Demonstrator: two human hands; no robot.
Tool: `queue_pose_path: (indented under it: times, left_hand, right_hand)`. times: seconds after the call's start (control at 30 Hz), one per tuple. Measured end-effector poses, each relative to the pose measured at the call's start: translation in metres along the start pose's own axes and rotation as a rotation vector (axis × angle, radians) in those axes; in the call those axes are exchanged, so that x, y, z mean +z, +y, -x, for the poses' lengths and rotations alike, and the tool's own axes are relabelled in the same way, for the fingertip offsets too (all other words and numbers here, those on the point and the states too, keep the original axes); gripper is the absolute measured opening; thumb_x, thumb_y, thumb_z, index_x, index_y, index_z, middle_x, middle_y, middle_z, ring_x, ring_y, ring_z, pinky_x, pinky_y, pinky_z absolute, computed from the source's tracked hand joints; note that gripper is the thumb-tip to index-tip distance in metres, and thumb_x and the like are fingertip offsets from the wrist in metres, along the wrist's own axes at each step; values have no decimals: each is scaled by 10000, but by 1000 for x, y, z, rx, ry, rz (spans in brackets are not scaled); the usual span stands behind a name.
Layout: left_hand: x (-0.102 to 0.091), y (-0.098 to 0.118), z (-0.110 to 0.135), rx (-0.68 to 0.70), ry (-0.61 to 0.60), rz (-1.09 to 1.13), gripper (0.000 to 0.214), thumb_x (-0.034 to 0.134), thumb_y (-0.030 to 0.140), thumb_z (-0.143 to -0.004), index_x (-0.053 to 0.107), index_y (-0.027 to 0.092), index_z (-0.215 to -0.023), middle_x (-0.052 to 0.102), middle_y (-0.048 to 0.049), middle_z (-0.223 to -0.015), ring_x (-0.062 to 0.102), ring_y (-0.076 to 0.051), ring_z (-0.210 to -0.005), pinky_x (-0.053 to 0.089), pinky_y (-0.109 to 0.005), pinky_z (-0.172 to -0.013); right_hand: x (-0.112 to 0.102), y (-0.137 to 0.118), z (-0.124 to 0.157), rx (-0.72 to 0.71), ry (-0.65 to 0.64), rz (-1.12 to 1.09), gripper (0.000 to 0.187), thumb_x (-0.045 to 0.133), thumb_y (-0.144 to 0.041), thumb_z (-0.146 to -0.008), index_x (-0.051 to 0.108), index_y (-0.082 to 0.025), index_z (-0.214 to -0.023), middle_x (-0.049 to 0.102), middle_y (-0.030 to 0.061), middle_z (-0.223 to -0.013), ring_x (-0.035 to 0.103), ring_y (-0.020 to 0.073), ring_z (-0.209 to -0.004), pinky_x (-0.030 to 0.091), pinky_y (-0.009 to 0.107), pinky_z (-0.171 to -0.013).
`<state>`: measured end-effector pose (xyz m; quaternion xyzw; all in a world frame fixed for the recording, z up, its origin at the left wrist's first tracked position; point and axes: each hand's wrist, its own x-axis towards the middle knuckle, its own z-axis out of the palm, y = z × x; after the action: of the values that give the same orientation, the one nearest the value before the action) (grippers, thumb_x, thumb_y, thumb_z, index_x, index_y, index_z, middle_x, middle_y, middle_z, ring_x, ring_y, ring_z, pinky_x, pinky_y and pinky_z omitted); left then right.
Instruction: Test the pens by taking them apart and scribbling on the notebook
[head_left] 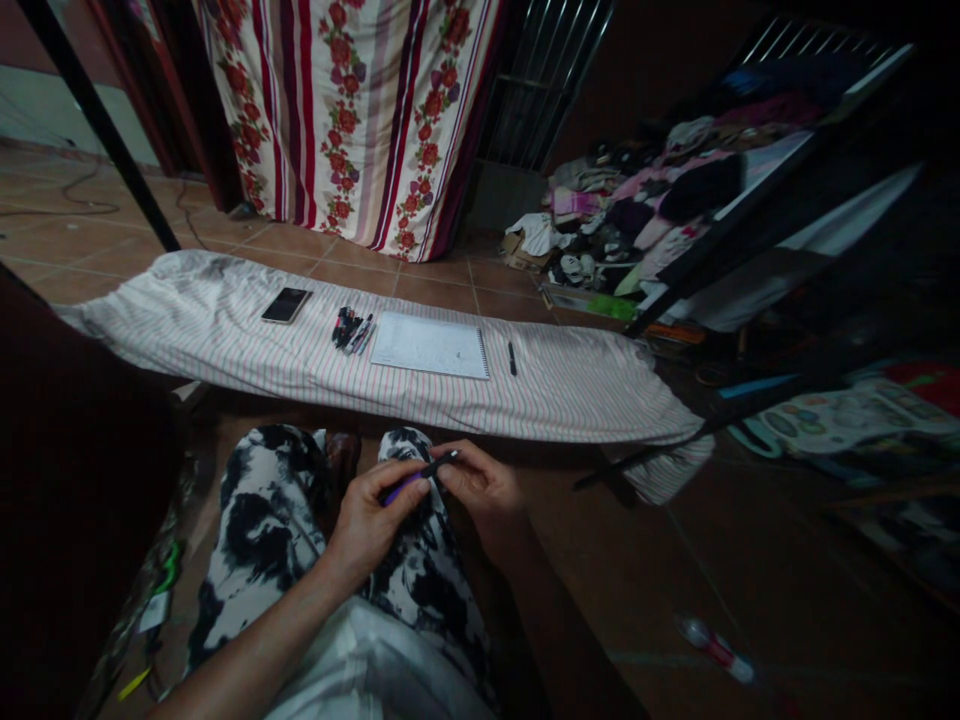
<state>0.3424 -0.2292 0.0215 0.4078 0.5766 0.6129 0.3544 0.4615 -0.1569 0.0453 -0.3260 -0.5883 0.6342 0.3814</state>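
Over my lap, both hands meet around a dark pen-like marker [439,465] with a purple part and a small pale tip pointing right. My left hand [379,505] is closed around its purple end. At the pale tip, the fingers of my right hand [480,485] are bent and pinch the marker's end; part of their contact is hidden. Beyond my knees, a spiral notebook [427,345] lies on a long surface under a striped cloth [322,365]. A bunch of pens and markers [351,330] rests left of the notebook, and a single black pen [512,358] to its right.
Farther left on the cloth lies a dark-screened phone [286,306]. A floral curtain [352,120] hangs behind. Clothes are heaped [637,200] at the back right. A plastic bottle [714,648] is on the tiled floor at the lower right, and dark poles [105,125] frame the sides.
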Motion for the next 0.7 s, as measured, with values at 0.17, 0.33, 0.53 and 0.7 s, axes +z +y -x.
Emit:
queue_pose_path:
  times: [0.17,0.33,0.53,0.7]
  left_hand:
    - [-1,1,-1,47,-35,-69,193,642,300,-724,709,179,-859,656,-28,-800,600,-144,-781,459,-224,-716]
    - [-6,7,-1,105,-138,-180,245,585,284,-772,687,175,-966,624,-42,-814,579,-154,-799,447,-247,-727]
    - [-12,11,0,142,-266,-223,302,473,259,-843,629,177,-1089,609,-55,-873,571,-166,-872,432,-271,-782]
    - [-12,6,-1,155,-281,-246,298,472,261,-847,629,198,-1091,620,-55,-886,569,-170,-886,438,-278,-792]
  right_hand:
    - [2,-4,1,31,36,-21,151,684,-283,-637,661,-182,-747,602,-12,-673,546,90,-604,428,186,-562]
    - [5,-5,3,63,57,-38,163,696,-278,-617,636,-170,-723,595,-26,-608,522,79,-538,410,177,-515]
    - [5,-1,4,53,81,-6,185,693,-298,-619,615,-165,-722,587,-31,-594,532,79,-524,416,179,-516]
    - [4,3,3,30,101,60,200,680,-325,-627,590,-167,-709,583,-21,-602,543,96,-544,430,194,-520]
